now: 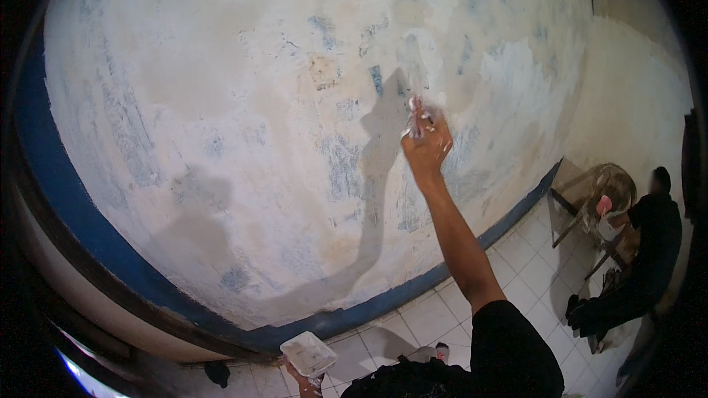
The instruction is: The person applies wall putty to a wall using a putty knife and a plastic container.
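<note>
Blue border (110, 239): smooth painted band, LHS. Wall (221, 66): matte, rough, off-white coat w/ blue-grey patches. L hand (304, 382): closed on tray (310, 354) (rect., white, tilted), nr wall base. R hand (428, 144): narrow grip on small reddish tool (417, 113), white-smeared, blurred, at wall; exact contact: can't tell. Far R: co-worker (656, 232) nr round-topped stand (616, 177).

Wall (243, 96) ahead, right hand (428, 146) before it — tray (308, 354) in left hand (310, 385) below — co-worker (655, 243) at right.
</note>
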`<state>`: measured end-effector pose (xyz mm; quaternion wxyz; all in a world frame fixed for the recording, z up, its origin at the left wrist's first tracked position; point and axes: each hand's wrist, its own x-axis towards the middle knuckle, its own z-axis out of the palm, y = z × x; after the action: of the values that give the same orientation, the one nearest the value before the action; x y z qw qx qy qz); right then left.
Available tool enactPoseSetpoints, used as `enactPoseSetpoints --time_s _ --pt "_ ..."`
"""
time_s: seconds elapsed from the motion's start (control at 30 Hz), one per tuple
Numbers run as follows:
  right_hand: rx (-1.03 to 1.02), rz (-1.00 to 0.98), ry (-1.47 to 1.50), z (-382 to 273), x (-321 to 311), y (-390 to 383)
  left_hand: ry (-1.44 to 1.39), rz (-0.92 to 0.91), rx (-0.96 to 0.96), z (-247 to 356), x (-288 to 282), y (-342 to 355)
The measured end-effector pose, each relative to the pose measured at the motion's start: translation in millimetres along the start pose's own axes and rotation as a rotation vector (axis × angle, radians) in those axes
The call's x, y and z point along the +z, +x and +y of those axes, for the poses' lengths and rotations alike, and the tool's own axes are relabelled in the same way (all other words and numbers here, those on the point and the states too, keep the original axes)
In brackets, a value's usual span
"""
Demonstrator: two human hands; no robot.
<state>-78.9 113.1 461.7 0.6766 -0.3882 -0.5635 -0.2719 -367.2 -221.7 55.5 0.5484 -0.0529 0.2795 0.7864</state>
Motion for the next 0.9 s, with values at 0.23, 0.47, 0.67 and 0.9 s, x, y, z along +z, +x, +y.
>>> enactPoseSetpoints --time_s 0.23,0.47,0.67,0.9 --pt "0.014 -0.248 0.041 12 39 -104 0.154 0.041 0.113 5 9 -12" --pt "0.389 -0.034 0.214 64 0 -64 0.082 0.066 -0.001 4 42 -16" --pt "0.229 0.035 0.118 36 22 -2 0.129 0.039 0.086 -5 36 -23" --pt "-0.096 -0.163 0.429 -48 12 -43 0.180 0.045 0.046 -2 29 -17"
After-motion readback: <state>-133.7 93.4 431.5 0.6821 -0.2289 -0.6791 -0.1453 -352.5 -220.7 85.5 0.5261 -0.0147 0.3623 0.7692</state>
